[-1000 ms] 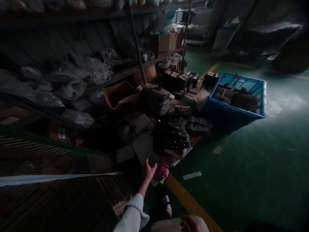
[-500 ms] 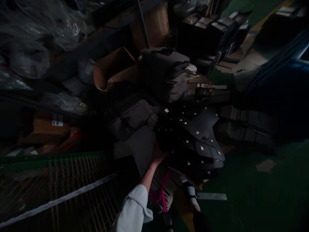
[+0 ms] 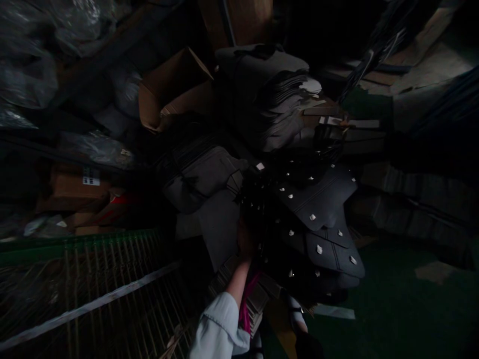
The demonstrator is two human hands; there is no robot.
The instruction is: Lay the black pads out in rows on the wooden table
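Observation:
My left hand (image 3: 247,239), in a pale denim sleeve, reaches up from the bottom centre to the left edge of a pile of dark panels (image 3: 325,194). These look like stiff fabric or felt, with small white bits scattered over them and stitched lines. My fingers are lost in shadow against the pile, so their grip cannot be made out. Just left of the hand hangs a flat grey sheet (image 3: 220,224). Under the wrist a magenta strap (image 3: 245,309) lies across a stack of thin cardboard-like pieces (image 3: 258,299). My right hand is out of view.
Behind are an open cardboard box (image 3: 149,99), a stack of grey folded pieces (image 3: 277,119) and a grey bundle (image 3: 202,174). A green wire rack (image 3: 112,279) stands lower left, below shelves with plastic bags (image 3: 86,20) and a box (image 3: 71,184). The floor (image 3: 404,309) is green.
The view has shifted closer, and the panel pile appears larger and lower. My left hand remains at the pile's left edge, now darker in shadow.

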